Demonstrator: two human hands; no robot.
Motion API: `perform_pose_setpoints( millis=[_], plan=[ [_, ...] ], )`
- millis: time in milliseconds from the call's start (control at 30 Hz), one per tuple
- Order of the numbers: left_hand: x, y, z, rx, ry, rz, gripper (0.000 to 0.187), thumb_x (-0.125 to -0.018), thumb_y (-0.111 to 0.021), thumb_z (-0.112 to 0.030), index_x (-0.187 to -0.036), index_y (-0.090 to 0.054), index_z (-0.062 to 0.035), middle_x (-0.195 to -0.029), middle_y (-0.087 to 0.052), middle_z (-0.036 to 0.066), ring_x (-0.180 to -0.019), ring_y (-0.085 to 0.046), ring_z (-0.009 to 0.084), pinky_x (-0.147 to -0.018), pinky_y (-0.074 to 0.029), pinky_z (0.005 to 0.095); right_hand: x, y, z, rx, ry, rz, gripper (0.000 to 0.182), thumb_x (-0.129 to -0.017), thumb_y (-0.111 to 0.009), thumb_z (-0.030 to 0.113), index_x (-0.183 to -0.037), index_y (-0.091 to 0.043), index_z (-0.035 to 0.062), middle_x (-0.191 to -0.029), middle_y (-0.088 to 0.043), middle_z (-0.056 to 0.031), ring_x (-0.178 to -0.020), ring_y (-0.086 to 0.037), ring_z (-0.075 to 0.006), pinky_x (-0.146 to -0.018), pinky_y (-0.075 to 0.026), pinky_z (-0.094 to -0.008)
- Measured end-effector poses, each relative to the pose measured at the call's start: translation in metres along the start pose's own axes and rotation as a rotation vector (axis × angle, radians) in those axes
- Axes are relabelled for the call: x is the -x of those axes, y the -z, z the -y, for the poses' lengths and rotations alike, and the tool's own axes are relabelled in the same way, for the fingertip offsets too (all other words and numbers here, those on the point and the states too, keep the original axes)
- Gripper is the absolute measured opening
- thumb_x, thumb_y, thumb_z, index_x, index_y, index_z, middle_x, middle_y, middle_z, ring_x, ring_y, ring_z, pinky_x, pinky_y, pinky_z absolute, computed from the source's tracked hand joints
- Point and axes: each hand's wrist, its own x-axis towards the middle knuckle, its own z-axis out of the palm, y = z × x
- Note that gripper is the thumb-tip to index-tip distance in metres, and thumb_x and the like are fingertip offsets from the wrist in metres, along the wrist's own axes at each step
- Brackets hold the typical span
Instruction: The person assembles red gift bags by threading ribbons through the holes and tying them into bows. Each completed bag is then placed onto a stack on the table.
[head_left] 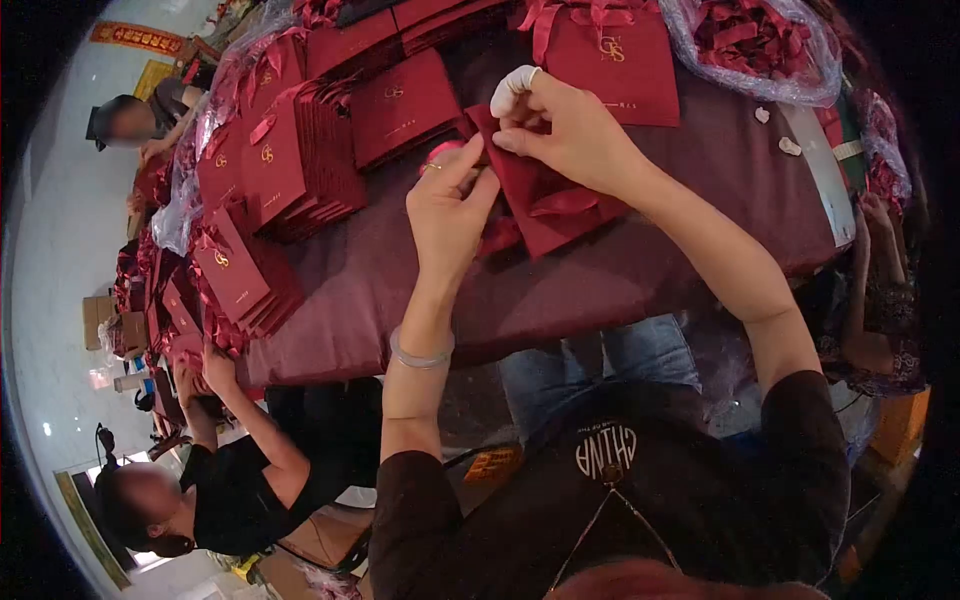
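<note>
A dark red paper bag (530,205) stands tilted over the cloth-covered table, between my two hands. My left hand (452,195), with a ring and a bracelet at the wrist, has its thumb and fingers pinched at the bag's left upper edge, beside a red ribbon. My right hand (560,130) has white covering on a fingertip and is pinched at the bag's top edge; what lies between its fingertips is too small to tell. A loose red ribbon (565,203) hangs across the bag's front.
Stacks of red bags (300,165) cover the table's left and back. Another large bag (640,75) lies behind my right hand. A plastic sack of ribbons (750,45) sits at the back right. Other people work at the left and right edges of the table (350,320).
</note>
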Motion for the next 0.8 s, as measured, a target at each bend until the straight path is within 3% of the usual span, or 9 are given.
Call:
perform_pose_setpoints(
  millis=[67, 167, 200, 267, 333, 533, 733, 767, 800],
  plan=[
    [-0.001, 0.000, 0.001, -0.365, -0.037, -0.019, 0.027, -0.075, -0.060, 0.005, -0.100, -0.063, -0.0014, -0.084, -0.063, 0.004, -0.072, -0.055, 0.0079, -0.067, -0.044, 0.0210, 0.002, 0.001, -0.002, -0.271, -0.225, 0.110, 0.020, -0.078, -0.064, 0.011, -0.090, -0.051, 0.0038, -0.076, -0.060, -0.0077, -0.068, -0.060, -0.0158, -0.064, -0.048, -0.0277],
    [-0.005, 0.003, 0.008, -0.475, -0.175, -0.030, 0.022, -0.072, -0.060, 0.006, -0.092, -0.063, -0.0012, -0.078, -0.060, 0.007, -0.069, -0.056, 0.0117, -0.064, -0.044, 0.0226, -0.002, 0.007, 0.006, -0.244, -0.253, 0.207, 0.016, -0.084, -0.059, 0.015, -0.090, -0.053, 0.0019, -0.078, -0.060, -0.0069, -0.070, -0.059, -0.0142, -0.065, -0.048, -0.0264],
    [-0.007, 0.005, 0.008, -0.478, -0.173, -0.026, 0.022, -0.072, -0.060, 0.006, -0.092, -0.063, -0.0012, -0.078, -0.060, 0.007, -0.069, -0.056, 0.0117, -0.064, -0.044, 0.0226, -0.005, 0.009, 0.005, -0.371, -0.298, 0.205, 0.018, -0.086, -0.056, 0.018, -0.090, -0.054, 0.0009, -0.078, -0.060, -0.0065, -0.071, -0.059, -0.0143, -0.065, -0.048, -0.0262],
    [-0.010, 0.008, 0.008, -0.482, -0.394, -0.049, 0.021, -0.067, -0.061, 0.006, -0.087, -0.062, -0.0008, -0.076, -0.059, 0.012, -0.063, -0.057, 0.0239, -0.058, -0.046, 0.0283, -0.010, 0.013, -0.005, -0.595, -0.314, 0.187, 0.033, -0.092, -0.047, 0.031, -0.092, -0.056, -0.0004, -0.079, -0.061, -0.0061, -0.074, -0.059, -0.0138, -0.064, -0.047, -0.0258],
    [-0.010, 0.010, 0.006, -0.542, -0.397, -0.056, 0.019, -0.066, -0.060, 0.006, -0.084, -0.061, -0.0005, -0.073, -0.058, 0.012, -0.060, -0.056, 0.0240, -0.055, -0.045, 0.0289, -0.011, 0.015, -0.016, -0.541, -0.480, 0.116, 0.038, -0.093, -0.040, 0.035, -0.092, -0.056, 0.0006, -0.080, -0.061, -0.0068, -0.072, -0.058, -0.0132, -0.062, -0.045, -0.0251],
    [-0.009, 0.017, 0.010, -0.599, -0.037, 0.013, 0.009, -0.070, -0.057, 0.002, -0.079, -0.058, -0.0011, -0.071, -0.056, 0.013, -0.062, -0.056, 0.0242, -0.058, -0.044, 0.0312, 0.001, -0.006, -0.050, -0.509, -0.484, 0.009, 0.039, -0.093, -0.036, 0.033, -0.091, -0.057, -0.0003, -0.068, -0.061, -0.0072, -0.057, -0.055, -0.0132, -0.055, -0.045, -0.0251],
    [0.003, 0.033, 0.008, -0.748, 0.242, 0.127, 0.012, -0.073, -0.061, -0.010, -0.080, -0.057, -0.0013, -0.070, -0.055, 0.013, -0.066, -0.057, 0.0257, -0.061, -0.043, 0.0332, 0.003, -0.011, -0.047, -0.266, -0.433, 0.114, 0.040, -0.094, -0.035, 0.031, -0.088, -0.057, -0.0020, -0.061, -0.059, -0.0090, -0.051, -0.057, -0.0150, -0.049, -0.047, -0.0269],
    [0.008, 0.049, 0.010, -0.834, 0.115, 0.051, 0.013, -0.074, -0.062, -0.011, -0.078, -0.058, -0.0002, -0.067, -0.055, 0.012, -0.063, -0.058, 0.0228, -0.059, -0.044, 0.0321, 0.003, -0.012, -0.051, -0.297, -0.413, 0.114, 0.040, -0.094, -0.035, 0.031, -0.088, -0.057, -0.0019, -0.059, -0.058, -0.0090, -0.049, -0.058, -0.0155, -0.048, -0.047, -0.0277],
    [0.013, 0.065, 0.009, -0.545, 0.285, -0.046, 0.011, -0.076, -0.062, -0.010, -0.076, -0.058, 0.0004, -0.065, -0.055, 0.008, -0.059, -0.057, 0.0171, -0.057, -0.044, 0.0298, 0.002, -0.012, -0.050, -0.308, -0.412, 0.113, 0.040, -0.094, -0.035, 0.031, -0.088, -0.057, -0.0019, -0.059, -0.058, -0.0090, -0.049, -0.058, -0.0155, -0.048, -0.047, -0.0277]
  ],
)
